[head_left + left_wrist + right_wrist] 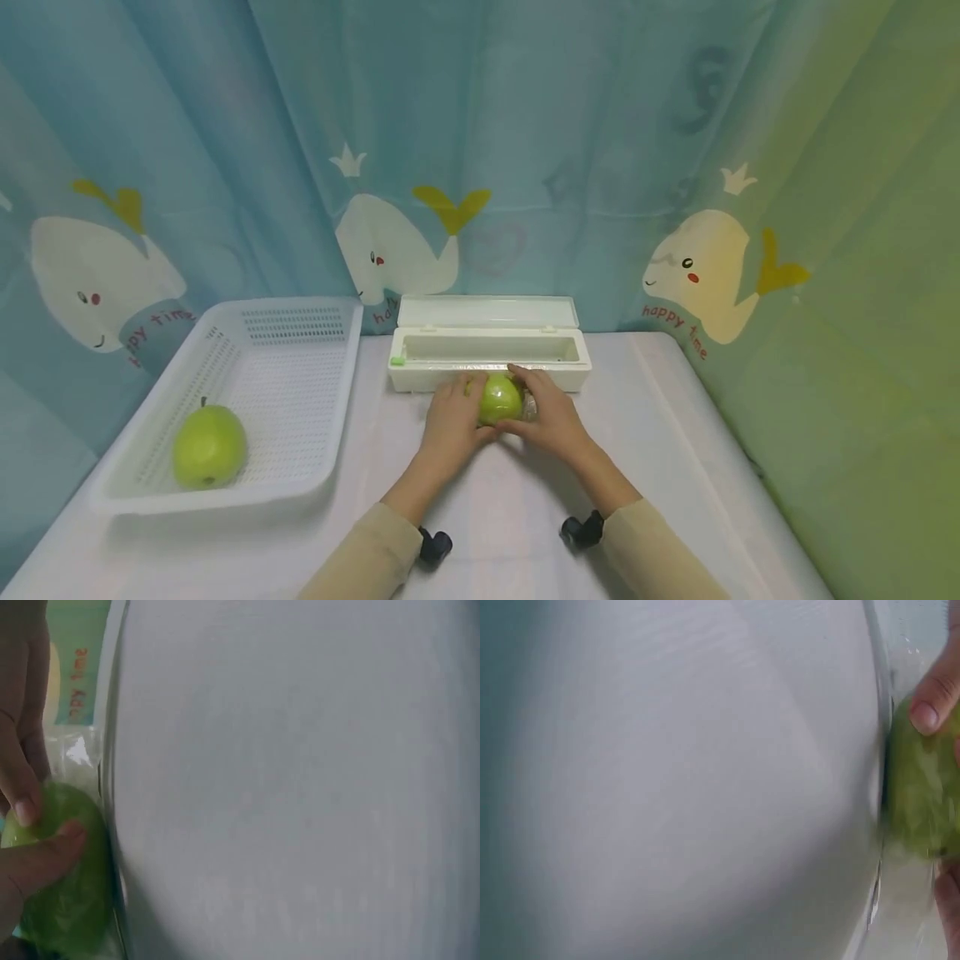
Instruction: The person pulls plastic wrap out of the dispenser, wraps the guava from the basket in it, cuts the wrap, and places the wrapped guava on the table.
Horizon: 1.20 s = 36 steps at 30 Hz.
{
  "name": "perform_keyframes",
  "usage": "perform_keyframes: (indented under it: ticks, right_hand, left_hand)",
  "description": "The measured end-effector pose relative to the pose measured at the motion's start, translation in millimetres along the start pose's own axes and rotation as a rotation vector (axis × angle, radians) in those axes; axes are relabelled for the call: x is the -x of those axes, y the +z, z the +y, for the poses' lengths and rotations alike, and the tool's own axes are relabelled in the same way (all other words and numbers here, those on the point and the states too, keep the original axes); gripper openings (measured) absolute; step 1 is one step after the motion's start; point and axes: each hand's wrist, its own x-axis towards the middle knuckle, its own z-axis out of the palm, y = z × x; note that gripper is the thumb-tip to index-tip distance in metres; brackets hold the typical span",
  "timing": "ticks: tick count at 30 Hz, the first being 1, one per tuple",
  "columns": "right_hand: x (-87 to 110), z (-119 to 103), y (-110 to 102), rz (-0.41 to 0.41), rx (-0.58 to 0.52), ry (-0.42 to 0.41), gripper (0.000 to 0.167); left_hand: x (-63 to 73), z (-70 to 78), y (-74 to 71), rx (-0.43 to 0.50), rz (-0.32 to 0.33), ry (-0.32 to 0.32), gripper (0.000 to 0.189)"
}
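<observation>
A green apple (500, 399) with clear plastic film around it sits on the table, just in front of a white cling film box (487, 379). My left hand (452, 417) holds its left side, with the thumb along the near side. From the right, my right hand (553, 417) grips it with thumb and fingers curved round it. Both thumbs come close together at the front. In the left wrist view, fingertips press the film against the apple (67, 877). The right wrist view shows the apple (922, 787) partly, under shiny film.
The box's lid (487, 312) stands raised at the back, and a green slider (397, 361) sits at its left end. To the left, a white plastic basket (300, 392) holds another green apple (210, 447). A whale-print curtain (525, 167) hangs behind the white-covered table (660, 467).
</observation>
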Motion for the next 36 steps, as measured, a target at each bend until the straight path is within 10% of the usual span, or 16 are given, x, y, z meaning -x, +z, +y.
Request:
perform_keyframes:
  ticks: [4, 8, 16, 36]
  right_hand:
    - [12.9, 2.1, -7.5, 0.160, -0.032, -0.084, 0.067]
    - [27.4, -4.8, -10.2, 0.294, -0.086, -0.001, 0.044]
    - [19.7, -10.5, 3.8, 0.051, -0.449, 0.336, 0.064]
    - [8.6, -11.7, 11.3, -0.004, -0.382, 0.420, 0.076]
  left_hand:
    - [-0.4, 7.3, -1.3, 0.009, -0.010, -0.050, 0.091]
    - [-1.3, 11.1, -2.5, 0.028, -0.034, -0.081, 0.092]
    - [-4.3, 5.5, -5.3, 0.034, -0.053, -0.077, 0.092]
    - [1.7, -3.7, -5.3, 0.059, -0.073, -0.080, 0.082]
